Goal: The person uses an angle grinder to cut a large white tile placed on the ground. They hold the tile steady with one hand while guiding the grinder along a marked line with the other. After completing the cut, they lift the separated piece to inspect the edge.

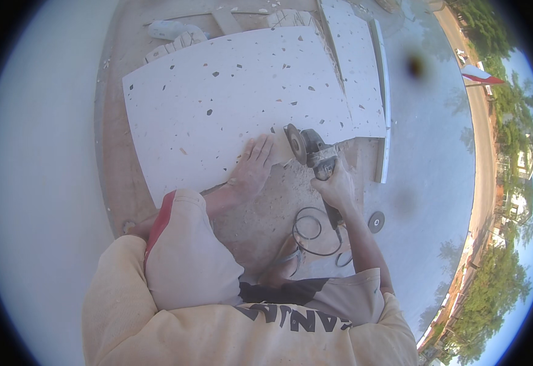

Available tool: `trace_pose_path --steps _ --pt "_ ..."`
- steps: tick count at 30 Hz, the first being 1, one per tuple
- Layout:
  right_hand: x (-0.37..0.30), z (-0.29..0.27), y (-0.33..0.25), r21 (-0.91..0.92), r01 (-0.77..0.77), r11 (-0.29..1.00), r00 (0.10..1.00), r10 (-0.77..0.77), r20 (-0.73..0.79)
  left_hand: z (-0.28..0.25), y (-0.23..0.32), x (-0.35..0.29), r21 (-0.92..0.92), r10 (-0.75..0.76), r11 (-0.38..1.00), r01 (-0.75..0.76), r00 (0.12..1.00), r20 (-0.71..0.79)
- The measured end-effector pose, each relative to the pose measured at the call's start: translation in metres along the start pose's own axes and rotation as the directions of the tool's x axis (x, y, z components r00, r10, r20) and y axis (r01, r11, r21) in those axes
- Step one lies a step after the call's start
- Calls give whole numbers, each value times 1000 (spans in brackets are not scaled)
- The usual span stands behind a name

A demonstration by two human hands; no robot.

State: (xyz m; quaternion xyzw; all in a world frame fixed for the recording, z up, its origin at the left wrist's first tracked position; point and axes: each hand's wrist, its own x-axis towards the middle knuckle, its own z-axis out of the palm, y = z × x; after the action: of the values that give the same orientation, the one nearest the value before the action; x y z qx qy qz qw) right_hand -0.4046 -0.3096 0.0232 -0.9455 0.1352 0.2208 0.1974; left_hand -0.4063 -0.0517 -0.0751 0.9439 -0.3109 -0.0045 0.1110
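A large white slab speckled with dark chips lies before me. Flat on its near edge rests my left hand, fingers stretched out and pressed down. My right hand is wrapped round the body of an angle grinder. The grinder's disc stands nearly upright at the slab's near right edge, a little to the right of my left fingertips. Whether the disc is spinning cannot be made out. Beneath that edge, the slab's border looks rough and broken.
A narrower speckled slab piece and a long straight metal bar lie to the right. The black cord loops near my foot. A spare disc lies on the floor at right. A plastic bottle lies beyond the slab.
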Motion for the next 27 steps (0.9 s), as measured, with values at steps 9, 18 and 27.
trace_pose_path --steps 9,18,27 --pt "1 -2 -4 -58 9 998 1000 -8 26 -1 0 -1 -1 -2 1000 2 1000 19" --pt "-3 3 -5 0 -12 1000 1000 12 0 -6 2 0 20 8 1000 -8 1000 10" --pt "-3 4 -6 -5 -42 999 999 42 -1 -3 1 0 14 10 1000 -10 1000 19"
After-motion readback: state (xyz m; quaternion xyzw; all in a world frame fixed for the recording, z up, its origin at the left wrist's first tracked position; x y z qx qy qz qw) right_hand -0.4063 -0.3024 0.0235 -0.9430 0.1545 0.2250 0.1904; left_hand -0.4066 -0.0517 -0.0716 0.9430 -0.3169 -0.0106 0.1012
